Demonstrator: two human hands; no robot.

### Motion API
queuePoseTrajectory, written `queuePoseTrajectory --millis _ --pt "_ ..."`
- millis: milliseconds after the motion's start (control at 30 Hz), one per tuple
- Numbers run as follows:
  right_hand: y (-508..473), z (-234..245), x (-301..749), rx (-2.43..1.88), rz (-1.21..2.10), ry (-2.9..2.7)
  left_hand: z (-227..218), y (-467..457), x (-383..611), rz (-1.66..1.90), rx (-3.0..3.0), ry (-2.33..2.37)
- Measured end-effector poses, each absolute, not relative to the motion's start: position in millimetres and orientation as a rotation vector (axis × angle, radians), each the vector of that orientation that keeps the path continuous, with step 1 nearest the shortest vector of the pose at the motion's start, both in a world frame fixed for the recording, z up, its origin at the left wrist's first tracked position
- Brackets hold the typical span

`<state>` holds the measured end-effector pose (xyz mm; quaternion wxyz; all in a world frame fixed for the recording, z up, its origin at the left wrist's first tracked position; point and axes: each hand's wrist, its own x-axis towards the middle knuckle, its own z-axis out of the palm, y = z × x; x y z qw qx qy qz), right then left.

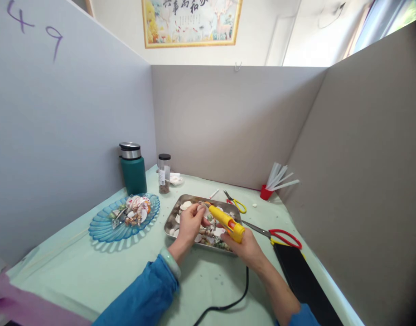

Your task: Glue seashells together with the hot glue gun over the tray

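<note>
My right hand (pixel 242 248) is wrapped round a yellow hot glue gun (pixel 227 222), whose nozzle points up and left toward my other hand. Between the thumb and fingers of my left hand (pixel 190 222) is a small pale piece, probably a shell (pixel 201 208), held close to the nozzle. Both hands are over a metal tray (pixel 170 217) filled with shells and small stones. A black cord (pixel 224 309) trails from below the glue gun toward the front of the table.
Left: a blue glass plate (pixel 102 230) of shells, a green bottle (pixel 133 174) and a clear jar (pixel 164 176). Right: red-handled scissors (pixel 284 237), a black flat object (pixel 303 280), yellow-handled scissors (pixel 240 206) and a red cup (pixel 266 193) of glue sticks. Grey partitions (pixel 235 127) enclose the table.
</note>
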<state>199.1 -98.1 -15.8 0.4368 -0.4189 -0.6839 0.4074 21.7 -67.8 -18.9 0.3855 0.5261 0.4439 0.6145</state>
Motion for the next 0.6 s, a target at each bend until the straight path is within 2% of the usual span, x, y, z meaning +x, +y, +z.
queuePoseTrajectory --millis 600 --pt "-95.5 -17.5 197.2 -1.097 0.944 -1.739 -13.3 -70.9 22.1 1.48 1.401 1.133"
